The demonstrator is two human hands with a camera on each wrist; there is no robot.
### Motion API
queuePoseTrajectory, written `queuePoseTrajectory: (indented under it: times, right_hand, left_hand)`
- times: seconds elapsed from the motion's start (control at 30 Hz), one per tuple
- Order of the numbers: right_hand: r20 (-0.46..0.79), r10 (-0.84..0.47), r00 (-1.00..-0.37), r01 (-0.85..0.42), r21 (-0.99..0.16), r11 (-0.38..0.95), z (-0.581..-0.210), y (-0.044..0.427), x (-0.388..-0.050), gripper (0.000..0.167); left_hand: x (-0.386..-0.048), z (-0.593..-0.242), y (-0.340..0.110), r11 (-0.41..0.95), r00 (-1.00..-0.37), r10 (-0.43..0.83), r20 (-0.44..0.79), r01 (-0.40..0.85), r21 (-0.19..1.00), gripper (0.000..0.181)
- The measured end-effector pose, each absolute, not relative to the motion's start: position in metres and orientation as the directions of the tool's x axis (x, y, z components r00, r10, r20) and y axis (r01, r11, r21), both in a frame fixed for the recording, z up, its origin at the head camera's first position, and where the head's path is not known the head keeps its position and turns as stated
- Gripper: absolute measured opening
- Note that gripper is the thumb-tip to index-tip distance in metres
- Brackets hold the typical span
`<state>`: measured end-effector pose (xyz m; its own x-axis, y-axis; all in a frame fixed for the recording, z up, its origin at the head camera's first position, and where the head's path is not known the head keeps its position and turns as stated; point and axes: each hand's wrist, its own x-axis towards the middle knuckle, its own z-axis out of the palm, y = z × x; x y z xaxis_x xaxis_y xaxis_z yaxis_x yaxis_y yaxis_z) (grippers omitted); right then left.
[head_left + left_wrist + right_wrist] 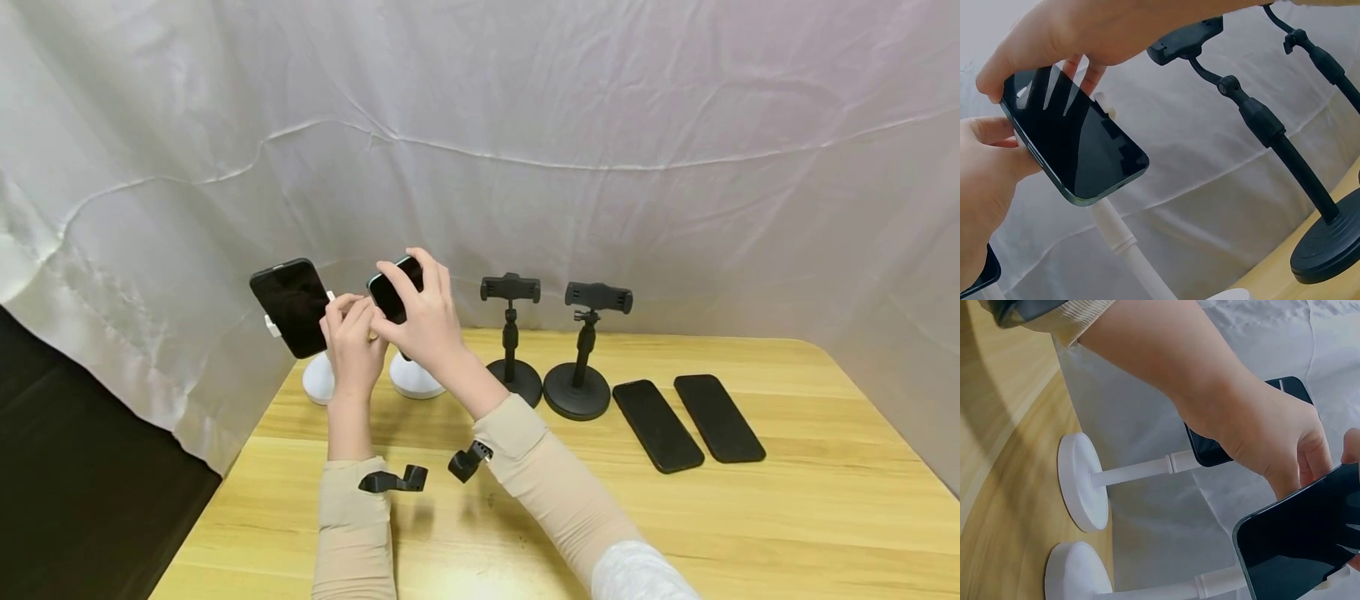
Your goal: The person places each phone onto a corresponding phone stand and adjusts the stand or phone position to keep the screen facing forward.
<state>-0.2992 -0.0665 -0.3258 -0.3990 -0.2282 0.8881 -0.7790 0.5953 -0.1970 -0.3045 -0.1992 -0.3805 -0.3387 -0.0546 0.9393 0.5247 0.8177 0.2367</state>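
A black-screened phone (387,298) sits tilted at the top of a white phone stand (1138,269), in front of its clamp. My right hand (429,323) grips this phone from above, fingers and thumb spread across to its edges. At the phone's left edge, my left hand (352,346) pinches the side of the stand's clamp, its fingertips partly hidden behind the phone. One white clamp arm (1105,105) shows at the opposite edge. To the left, another phone (291,304) is held in a second white stand (1082,481).
Two black phone stands, one nearer (510,333) and one farther right (581,387), stand with bare clamps. Two dark phones, one (658,427) beside the other (720,418), lie flat on the wooden table (817,517). A pale curtain (600,100) hangs behind.
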Motion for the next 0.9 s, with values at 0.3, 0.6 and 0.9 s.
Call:
queuePoseTrajectory:
  times: [0.3,0.6,0.9]
  right_hand:
    - [0.903,-0.212,-0.374,-0.776,-0.180,0.604,-0.3258,-0.0684,-0.3016,0.048]
    - [0.894,-0.204,-0.400,-0.765,-0.204,0.610,-0.3274,-0.0653,-0.3024,0.048]
    - [0.894,-0.206,-0.397,-0.758,-0.193,0.624,-0.3290,-0.0665,-0.3030,0.048]
  left_hand:
    - [-0.3041,-0.3805,-0.1985,0.823,-0.311,-0.065,0.948,0.521,0.227,0.016]
    - [-0.3073,-0.3819,-0.1979,0.829,-0.199,-0.056,0.978,0.537,0.157,0.013]
    - [-0.3070,-0.3826,-0.2001,0.860,-0.158,-0.046,0.986,0.496,0.120,0.013]
